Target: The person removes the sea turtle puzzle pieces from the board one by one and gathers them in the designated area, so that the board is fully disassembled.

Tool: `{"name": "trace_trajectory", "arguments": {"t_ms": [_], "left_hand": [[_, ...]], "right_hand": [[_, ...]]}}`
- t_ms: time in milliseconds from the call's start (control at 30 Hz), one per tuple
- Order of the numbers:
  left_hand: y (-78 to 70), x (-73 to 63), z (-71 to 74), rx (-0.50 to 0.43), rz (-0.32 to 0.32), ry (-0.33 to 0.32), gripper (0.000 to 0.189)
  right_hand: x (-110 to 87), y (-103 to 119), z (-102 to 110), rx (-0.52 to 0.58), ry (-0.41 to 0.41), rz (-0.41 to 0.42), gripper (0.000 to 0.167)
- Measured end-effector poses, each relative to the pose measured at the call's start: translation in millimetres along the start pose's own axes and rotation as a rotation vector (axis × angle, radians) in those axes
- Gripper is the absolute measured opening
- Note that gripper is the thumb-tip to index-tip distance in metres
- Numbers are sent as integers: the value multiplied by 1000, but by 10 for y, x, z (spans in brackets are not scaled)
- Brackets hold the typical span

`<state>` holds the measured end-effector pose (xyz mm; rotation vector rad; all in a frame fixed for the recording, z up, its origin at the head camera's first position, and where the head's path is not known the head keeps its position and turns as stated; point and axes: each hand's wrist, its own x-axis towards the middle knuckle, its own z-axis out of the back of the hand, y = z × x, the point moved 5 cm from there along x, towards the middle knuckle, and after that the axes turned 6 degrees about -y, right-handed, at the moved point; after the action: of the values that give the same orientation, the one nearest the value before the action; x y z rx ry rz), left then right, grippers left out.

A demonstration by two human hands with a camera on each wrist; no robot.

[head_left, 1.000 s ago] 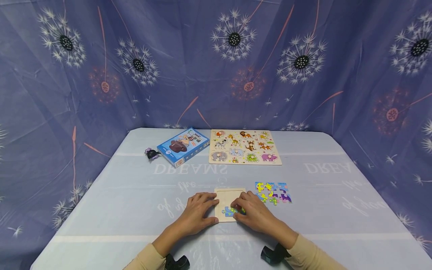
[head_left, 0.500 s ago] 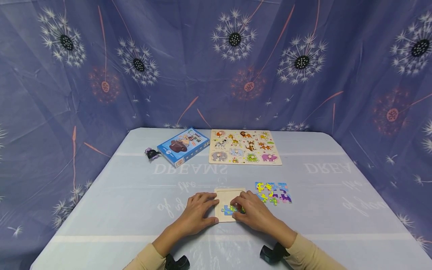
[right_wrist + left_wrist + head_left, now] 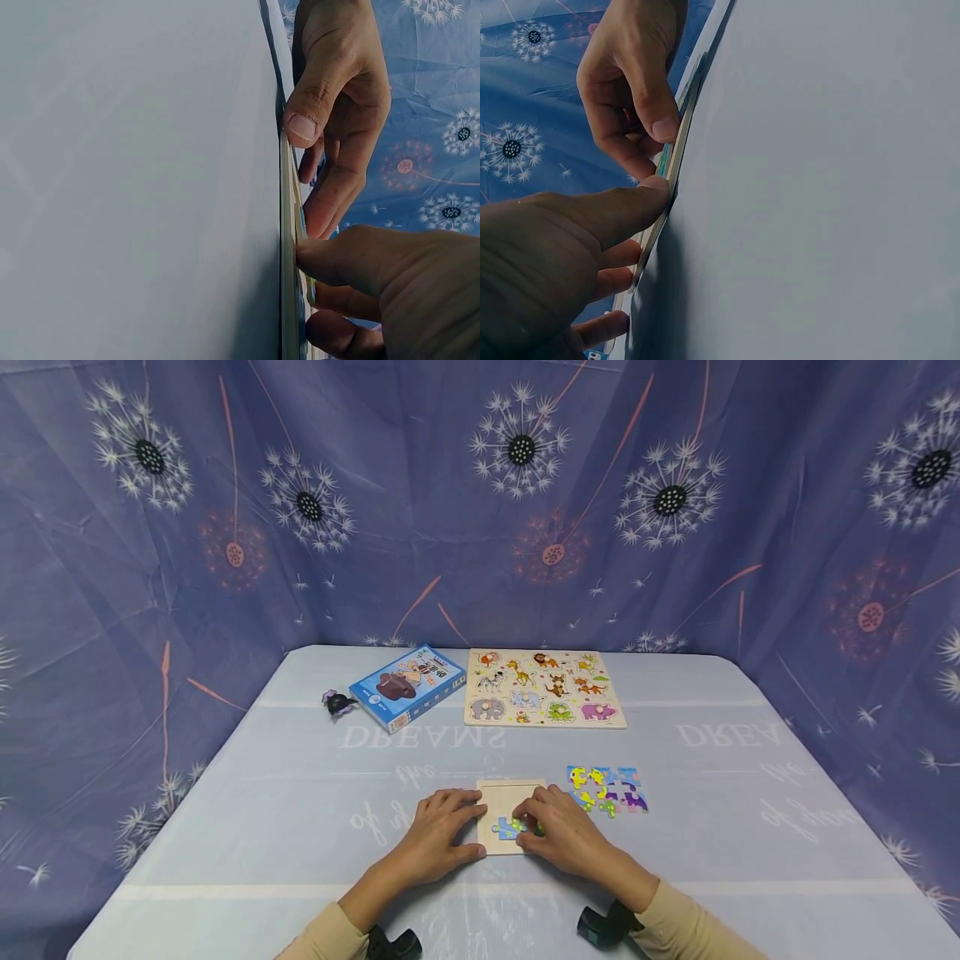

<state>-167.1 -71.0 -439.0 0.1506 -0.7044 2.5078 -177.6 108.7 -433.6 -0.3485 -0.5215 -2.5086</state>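
Observation:
A small square wooden puzzle tray (image 3: pixel 498 800) lies on the table between the hands. My left hand (image 3: pixel 442 831) rests against its left edge, thumb at the near corner and fingers spread along the side. Over the tray's near right part, my right hand (image 3: pixel 566 835) pinches a blue and green jigsaw piece (image 3: pixel 508 829) between thumb and fingers. The hand covers part of this piece and the tray's right side, where a little more green shows. In the left wrist view, the left thumb (image 3: pixel 641 204) touches the tray's rim.
Several loose jigsaw pieces (image 3: pixel 626 797), yellow, blue and purple, lie right of the tray. Farther back are a blue box (image 3: pixel 407 685) and a wooden animal puzzle board (image 3: pixel 544 689). A small black and purple object (image 3: pixel 337 702) sits by the box. A patterned curtain (image 3: pixel 420 527) hangs behind.
The jigsaw piece under my right hand shifts very slightly within the tray. Both hands stay nearly in place.

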Motion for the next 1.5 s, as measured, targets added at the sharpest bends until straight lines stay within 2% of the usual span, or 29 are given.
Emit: {"name": "trace_trajectory", "arguments": {"t_ms": [200,433,633,967,1267,1500], "left_hand": [[1,4,2,2,3,2,54],[-4,11,5,1,12,15,54],[-6,12,11,3,-11,-7,53],[4,6,7,-4,-6,-8,54],[6,-1,-12,2,-4,-4,54],[7,-5,-16,9,0,-5,54]], "right_hand": [[-9,-27,56,22,-1,-9,24],[-73,-153,243,36,-83,5,25],[-181,-325,430,35,-134,7,26],[-455,-687,599,-7,-139,-63,29],[-653,-875,633,-63,-63,-166,28],[-738,-952,650,-41,-83,-157,28]]}}
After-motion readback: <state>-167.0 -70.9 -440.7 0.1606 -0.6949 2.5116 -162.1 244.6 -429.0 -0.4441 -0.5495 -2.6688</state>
